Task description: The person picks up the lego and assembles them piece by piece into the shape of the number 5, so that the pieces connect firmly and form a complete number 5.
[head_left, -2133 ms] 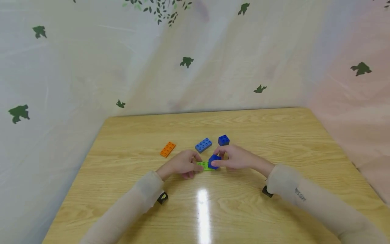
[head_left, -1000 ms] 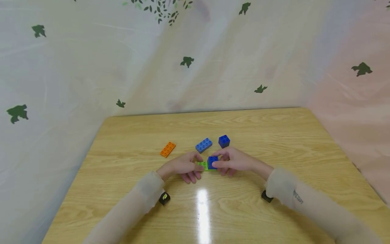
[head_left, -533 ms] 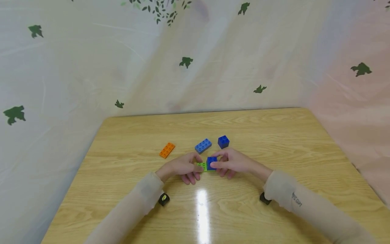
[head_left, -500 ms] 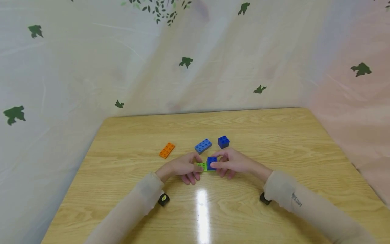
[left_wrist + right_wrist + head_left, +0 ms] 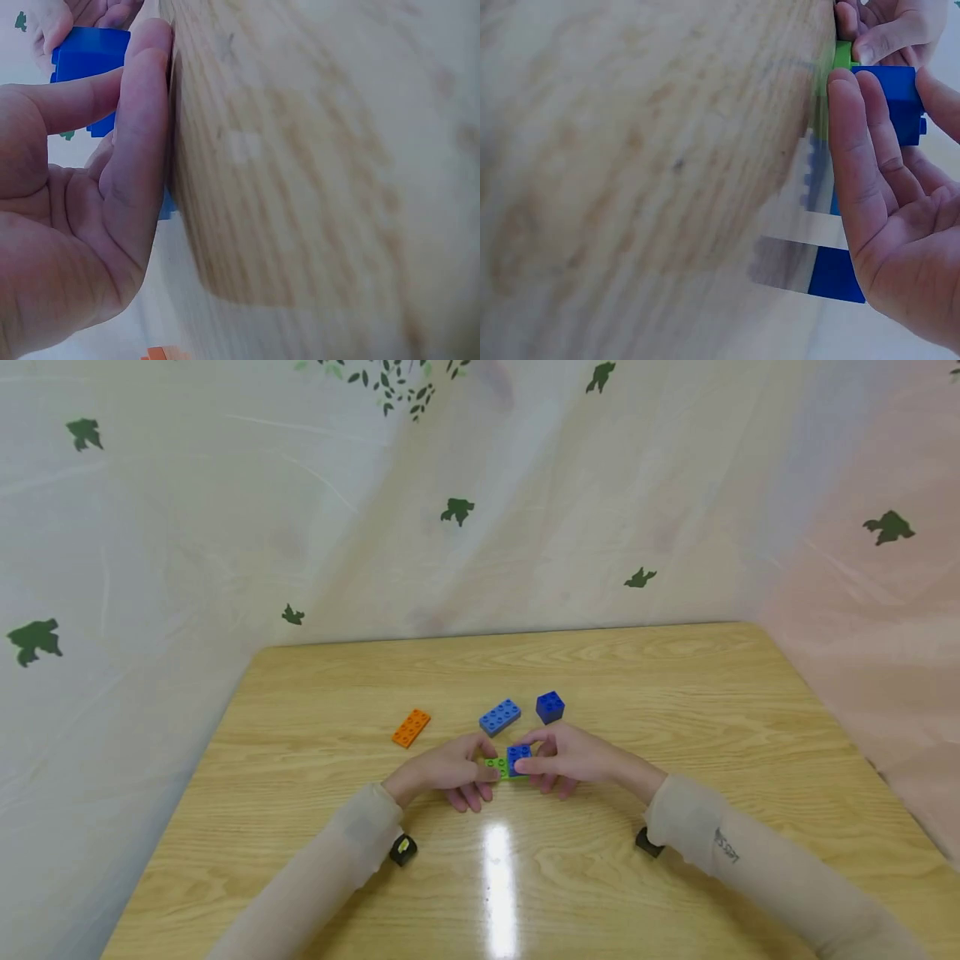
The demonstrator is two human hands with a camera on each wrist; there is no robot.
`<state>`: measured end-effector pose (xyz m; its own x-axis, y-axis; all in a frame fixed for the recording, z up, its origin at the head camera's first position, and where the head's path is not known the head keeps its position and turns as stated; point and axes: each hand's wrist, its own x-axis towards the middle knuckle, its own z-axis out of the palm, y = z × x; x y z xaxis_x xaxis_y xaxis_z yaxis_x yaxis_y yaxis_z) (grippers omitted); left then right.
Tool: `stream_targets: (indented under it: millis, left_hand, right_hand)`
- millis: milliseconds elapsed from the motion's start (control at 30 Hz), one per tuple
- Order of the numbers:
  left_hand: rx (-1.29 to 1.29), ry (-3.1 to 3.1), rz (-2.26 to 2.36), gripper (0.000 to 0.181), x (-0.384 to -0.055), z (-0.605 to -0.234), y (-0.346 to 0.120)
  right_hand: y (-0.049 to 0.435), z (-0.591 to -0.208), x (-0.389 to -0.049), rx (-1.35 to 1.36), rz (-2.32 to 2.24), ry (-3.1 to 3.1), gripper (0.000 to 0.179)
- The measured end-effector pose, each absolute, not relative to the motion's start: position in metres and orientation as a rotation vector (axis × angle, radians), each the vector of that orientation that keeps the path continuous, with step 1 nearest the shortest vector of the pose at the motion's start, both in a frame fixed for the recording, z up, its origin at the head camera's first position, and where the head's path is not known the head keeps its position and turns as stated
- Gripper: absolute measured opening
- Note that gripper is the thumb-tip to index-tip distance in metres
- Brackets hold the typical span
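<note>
A flat lime-green toy building brick [image 5: 501,767] lies on the table in front of the person. My left hand [image 5: 450,768] pinches its left end between thumb and fingers, the other fingers resting near the tabletop. On the right half of the green piece sits a dark blue block with studs on top [image 5: 518,758]. My right hand [image 5: 577,758] pinches this blue block, thumb at the front and index finger behind. In the right wrist view the blue block [image 5: 892,97] stands right against the green brick [image 5: 843,54]. Part of the green brick is hidden under the blue block and the left thumb.
Behind the hands lie a lighter blue long brick [image 5: 500,717], another dark blue block [image 5: 551,707] and a flat orange brick [image 5: 412,727]. The wooden table [image 5: 652,685] ends at a patterned cloth backdrop [image 5: 360,527].
The right hand's blue block, tilted at first, has come upright and down onto the green brick's right half, shifting slightly left. The left hand keeps holding the green brick.
</note>
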<state>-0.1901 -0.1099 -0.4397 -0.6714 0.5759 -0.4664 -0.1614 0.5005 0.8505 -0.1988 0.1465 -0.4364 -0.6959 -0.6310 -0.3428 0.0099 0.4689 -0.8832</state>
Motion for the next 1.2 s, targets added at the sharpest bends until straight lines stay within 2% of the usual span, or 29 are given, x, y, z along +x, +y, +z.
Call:
stream_targets:
  millis: [267, 533, 933, 1100, 1200]
  left_hand:
    - [0.342, 1.983, 1.239, 0.034, -0.188, -0.441, -0.108]
    - [0.354, 1.987, 1.229, 0.034, -0.187, -0.442, -0.108]
    - [0.398, 2.020, 1.137, 0.039, -0.197, -0.433, -0.106]
    - [0.386, 2.236, 1.130, 0.033, -0.201, -0.428, -0.109]
    - [0.334, 2.385, 1.196, 0.037, -0.203, -0.427, -0.109]
  right_hand:
    - [0.144, -0.434, -0.201, -0.523, -1.197, 2.065, 0.058]
    - [0.143, -0.437, -0.195, -0.523, -1.194, 2.126, 0.064]
    - [0.147, -0.434, -0.196, -0.608, -1.201, 2.166, 0.044]
    - [0.147, -0.435, -0.196, -0.637, -1.185, 2.150, 0.037]
    - [0.146, -0.434, -0.196, -0.647, -1.180, 2.135, 0.037]
